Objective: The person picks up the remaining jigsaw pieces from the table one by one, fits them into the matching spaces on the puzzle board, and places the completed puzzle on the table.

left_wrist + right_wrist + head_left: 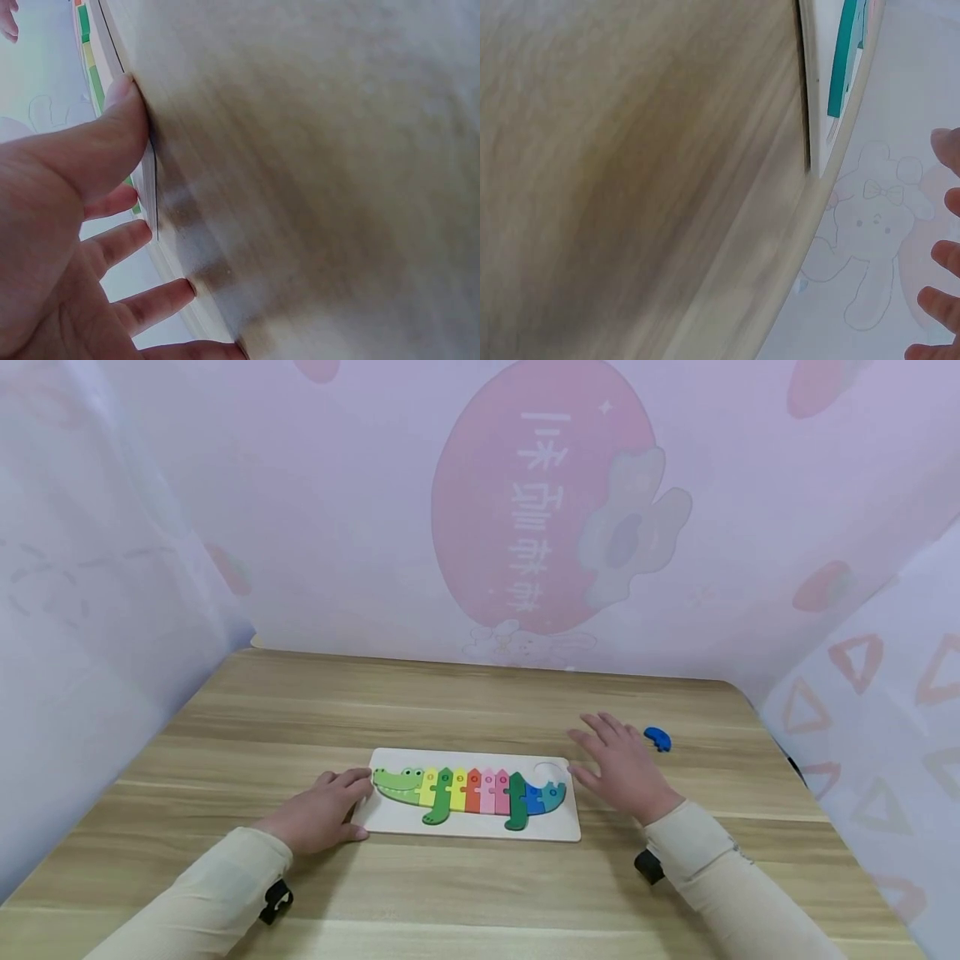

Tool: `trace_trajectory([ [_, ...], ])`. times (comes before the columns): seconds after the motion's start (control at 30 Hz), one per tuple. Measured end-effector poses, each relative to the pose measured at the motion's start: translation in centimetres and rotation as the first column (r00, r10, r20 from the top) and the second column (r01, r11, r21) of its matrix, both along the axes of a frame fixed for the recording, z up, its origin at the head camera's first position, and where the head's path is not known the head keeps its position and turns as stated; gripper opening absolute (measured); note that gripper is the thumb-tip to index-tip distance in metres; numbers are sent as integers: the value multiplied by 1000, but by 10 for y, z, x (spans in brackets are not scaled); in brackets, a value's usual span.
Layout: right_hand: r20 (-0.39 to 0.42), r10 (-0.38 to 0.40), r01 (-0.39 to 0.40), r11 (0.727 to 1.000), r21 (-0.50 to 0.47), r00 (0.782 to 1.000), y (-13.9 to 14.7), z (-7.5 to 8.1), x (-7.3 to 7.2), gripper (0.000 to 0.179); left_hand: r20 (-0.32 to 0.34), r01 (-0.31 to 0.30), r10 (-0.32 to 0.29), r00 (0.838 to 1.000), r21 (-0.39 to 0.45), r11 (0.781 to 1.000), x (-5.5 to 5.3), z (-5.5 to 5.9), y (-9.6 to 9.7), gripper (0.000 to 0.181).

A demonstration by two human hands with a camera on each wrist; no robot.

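A crocodile puzzle board [465,832] lies flat on the table, filled with coloured numbered pieces. At its right end, near the tail, a pale recess [551,772] holds no piece. My left hand [318,810] rests at the board's left end; in the left wrist view its thumb [124,124] touches the board's edge and the other fingers are spread. Beyond the right end my right hand [626,768] hovers with fingers spread, holding nothing. A small blue puzzle piece [657,738] lies on the table just past that hand, apart from it.
The wooden table [480,893] carries the board and the loose piece. A pale printed curtain [337,527] hangs behind the far edge and along both sides. Each wrist wears a black strap device, such as the right one [648,866].
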State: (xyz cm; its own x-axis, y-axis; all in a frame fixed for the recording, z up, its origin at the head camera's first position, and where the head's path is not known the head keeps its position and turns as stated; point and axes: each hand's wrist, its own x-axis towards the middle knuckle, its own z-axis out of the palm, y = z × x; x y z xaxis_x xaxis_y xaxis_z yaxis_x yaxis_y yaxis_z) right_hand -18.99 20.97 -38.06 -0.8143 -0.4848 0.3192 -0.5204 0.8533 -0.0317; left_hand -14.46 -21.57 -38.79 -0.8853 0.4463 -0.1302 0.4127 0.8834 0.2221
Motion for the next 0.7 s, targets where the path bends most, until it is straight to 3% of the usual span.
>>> trace_trajectory([
  [0.7, 47, -43, 43, 999, -10, 998, 13, -2, -4, 54, 18, -13, 13, 1000, 2, 1000, 3, 3, 1, 46],
])
